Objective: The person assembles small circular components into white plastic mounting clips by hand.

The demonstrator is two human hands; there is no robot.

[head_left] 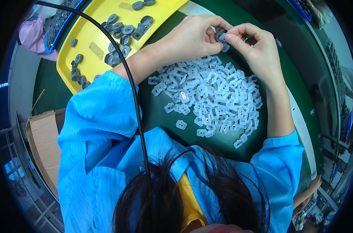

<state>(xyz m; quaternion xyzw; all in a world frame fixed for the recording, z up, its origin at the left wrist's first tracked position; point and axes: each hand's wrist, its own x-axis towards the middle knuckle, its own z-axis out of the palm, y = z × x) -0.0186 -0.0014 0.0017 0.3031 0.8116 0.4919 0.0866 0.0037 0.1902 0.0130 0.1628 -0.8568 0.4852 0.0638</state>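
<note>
My left hand (192, 37) and my right hand (256, 48) meet above the far side of the green work surface (161, 116). Together they pinch a small grey ring-shaped part (222, 36), with a white translucent piece (225, 47) pressed against it from below. Just below the hands lies a heap of several white translucent plastic clips (211, 97), spread between my forearms. Both arms wear blue sleeves (102, 112).
A yellow tray (95, 50) at the upper left holds several grey ring parts (122, 29). A black cable (134, 93) runs down across the tray and my left sleeve. A cardboard box (42, 143) stands at the left. A blue bin (58, 21) sits beyond the tray.
</note>
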